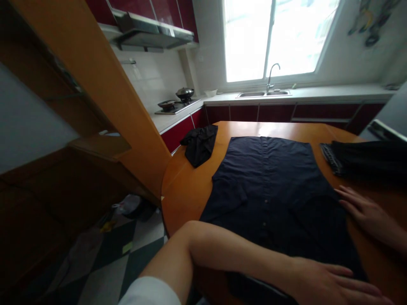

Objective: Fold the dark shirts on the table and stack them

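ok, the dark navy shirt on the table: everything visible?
The dark navy shirt lies spread front-up on the orange table, its cloth thin-looking and wrinkled. A placket runs down the middle with small buttons; the collar can't be made out. The left forearm crosses above its near part, the left hand over its near right side. The right hand is at its right edge; contact unclear.

No readable text, labels, numbers or signs.

The table (184, 195) bears a shirt (276, 178), black cloth (201, 146) and dark garment (372, 160).
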A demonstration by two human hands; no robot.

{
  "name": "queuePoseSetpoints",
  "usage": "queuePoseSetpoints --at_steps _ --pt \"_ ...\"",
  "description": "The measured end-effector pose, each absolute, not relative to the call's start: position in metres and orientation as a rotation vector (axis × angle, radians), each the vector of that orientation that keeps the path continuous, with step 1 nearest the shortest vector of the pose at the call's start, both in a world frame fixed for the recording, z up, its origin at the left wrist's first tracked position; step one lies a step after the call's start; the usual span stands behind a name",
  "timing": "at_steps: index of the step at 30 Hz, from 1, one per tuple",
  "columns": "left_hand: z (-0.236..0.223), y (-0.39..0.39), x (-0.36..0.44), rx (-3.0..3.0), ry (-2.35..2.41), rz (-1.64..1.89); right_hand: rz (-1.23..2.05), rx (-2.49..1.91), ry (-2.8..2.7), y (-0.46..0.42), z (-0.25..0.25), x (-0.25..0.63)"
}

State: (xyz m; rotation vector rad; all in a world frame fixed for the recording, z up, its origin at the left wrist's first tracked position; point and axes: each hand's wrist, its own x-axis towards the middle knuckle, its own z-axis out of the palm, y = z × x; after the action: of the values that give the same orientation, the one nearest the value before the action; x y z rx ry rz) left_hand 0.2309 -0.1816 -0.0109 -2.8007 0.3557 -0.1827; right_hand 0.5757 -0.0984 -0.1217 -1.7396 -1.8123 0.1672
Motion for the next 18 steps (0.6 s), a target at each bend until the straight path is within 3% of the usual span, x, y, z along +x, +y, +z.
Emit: queuePoseSetpoints --at_steps 4,10,18 --pt "-0.022 -0.179 0.231 -3.068 0.346 -0.293 0.228 -1.765 -1.703 -0.107 -0.089 0.546" --pt "-0.019 -0.168 0.234 -3.393 0.457 -0.281 -0.006 -1.782 -1.395 -0.119 -0.056 0.535" --pt "-0.011 -0.167 0.234 -3.531 0.457 -0.167 0.111 -1.744 -1.644 -0.14 -0.048 0.51"
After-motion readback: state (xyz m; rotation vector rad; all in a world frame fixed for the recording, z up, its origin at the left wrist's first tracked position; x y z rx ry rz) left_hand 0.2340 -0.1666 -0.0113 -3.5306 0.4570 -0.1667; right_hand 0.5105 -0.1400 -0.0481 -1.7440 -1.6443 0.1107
